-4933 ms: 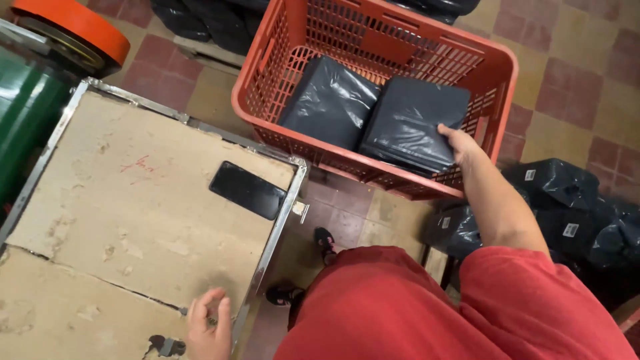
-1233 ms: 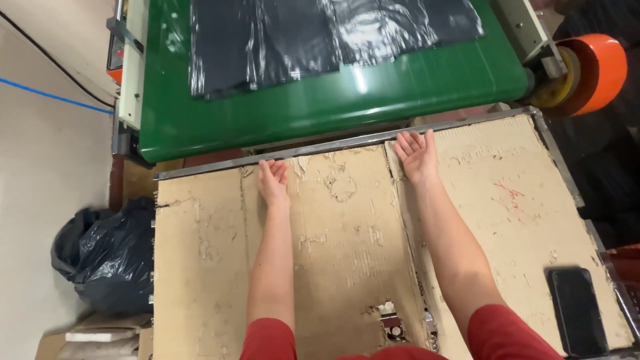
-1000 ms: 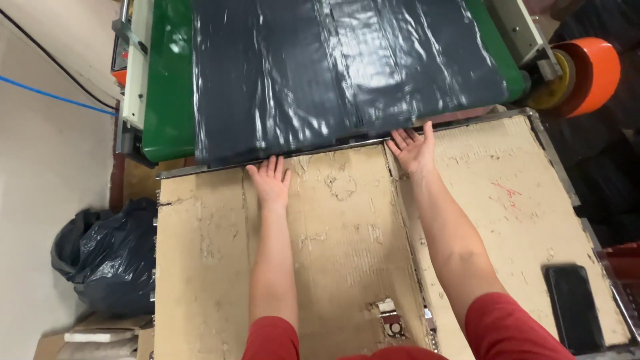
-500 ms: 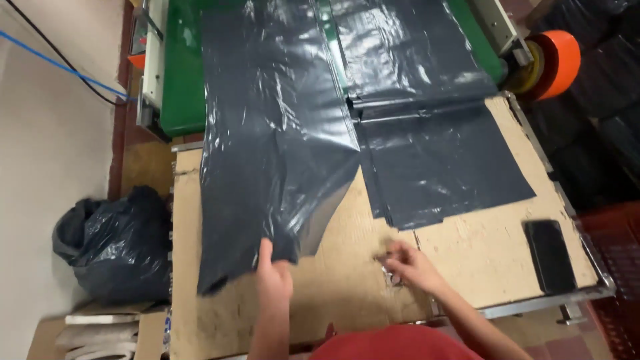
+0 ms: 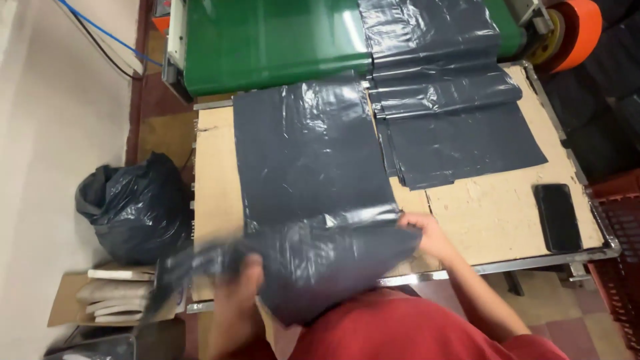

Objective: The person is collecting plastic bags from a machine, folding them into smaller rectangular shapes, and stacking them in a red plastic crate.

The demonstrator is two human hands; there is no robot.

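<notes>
A dark grey plastic sheet (image 5: 313,160) lies flat on the left half of the cardboard-topped table (image 5: 497,217), its near end folded up over the front edge. My left hand (image 5: 243,283), blurred, grips that near end at the left. My right hand (image 5: 423,233) holds its right corner at the table's front. A second stack of dark grey sheets (image 5: 457,133) lies to the right, running back onto the green conveyor (image 5: 273,40).
A black phone (image 5: 557,217) lies at the table's right front corner. A full black rubbish bag (image 5: 137,207) stands on the floor at left, above a cardboard box of pale bundles (image 5: 110,300). An orange roll (image 5: 573,33) sits top right; a red crate's edge (image 5: 617,253) is at right.
Both hands drew sheets from the conveyor onto the table, then took the left sheet's near end and lifted it toward me. The view has shifted nearer and to the left.
</notes>
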